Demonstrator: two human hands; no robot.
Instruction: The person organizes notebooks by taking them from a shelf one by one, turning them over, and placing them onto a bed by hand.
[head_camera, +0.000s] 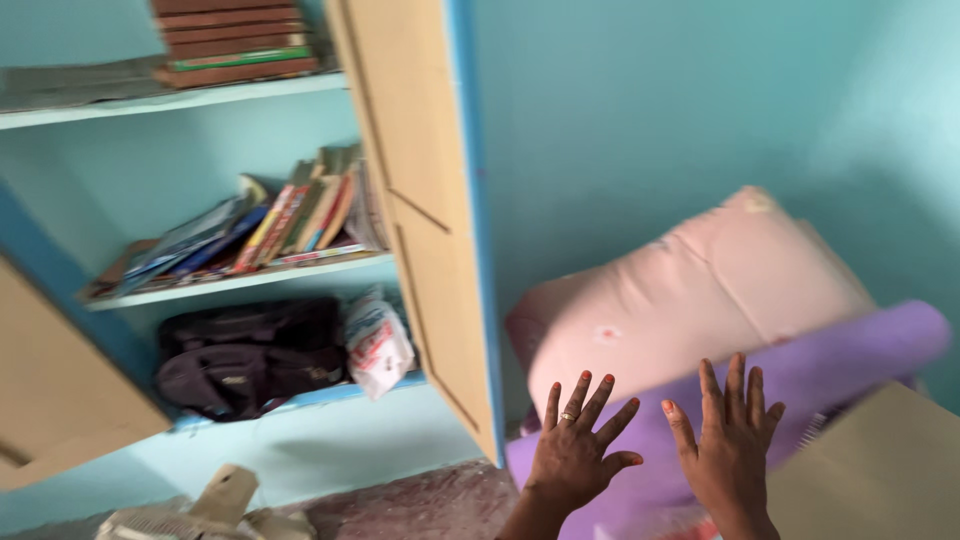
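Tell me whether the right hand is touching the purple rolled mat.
Touching: the head view shows the right hand laid flat on the purple rolled mat, fingers spread, no gap visible.

Left hand (573, 450) and right hand (728, 440) raised, fingers spread, palms forward.

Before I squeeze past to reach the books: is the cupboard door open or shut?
Open. The cupboard door stands swung outward, so the books and dark bag on the shelves show.
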